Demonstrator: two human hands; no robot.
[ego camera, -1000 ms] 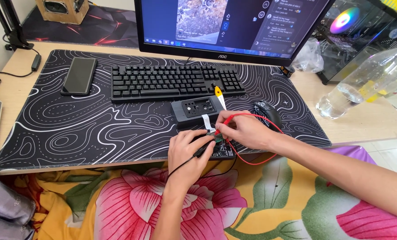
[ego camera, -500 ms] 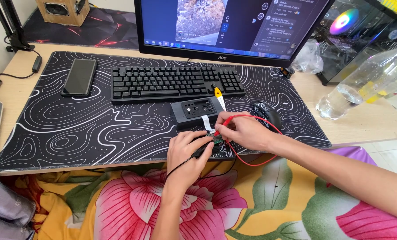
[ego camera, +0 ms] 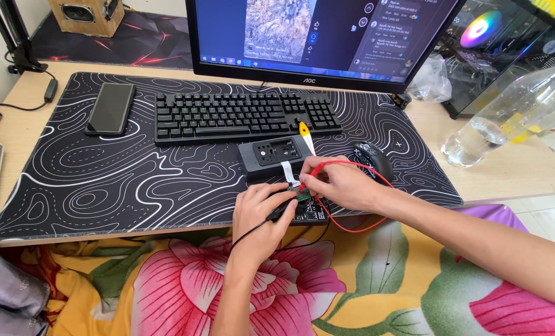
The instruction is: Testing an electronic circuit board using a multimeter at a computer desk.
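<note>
Phone, flat black slab (ego camera: 111, 108), lying at left of black wavy-line desk mat (ego camera: 103, 180). Black mechanical keyboard (ego camera: 246, 115) beside it, under monitor. Left hand (ego camera: 262, 214) pinching black probe (ego camera: 276, 213) against small dark circuit board (ego camera: 305, 208) at mat's front edge. Right hand (ego camera: 339, 183) gripping red probe with red wire (ego camera: 352, 218) on same board. Black mouse (ego camera: 374, 158) just behind right hand. Clear plastic bottle (ego camera: 513, 112) lying far right.

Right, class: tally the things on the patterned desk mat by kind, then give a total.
Keyboard: 1
Phone: 1
Mouse: 1
Opened grey device: 1
Circuit board: 1
Yellow-handled tool: 1
Total: 6
</note>
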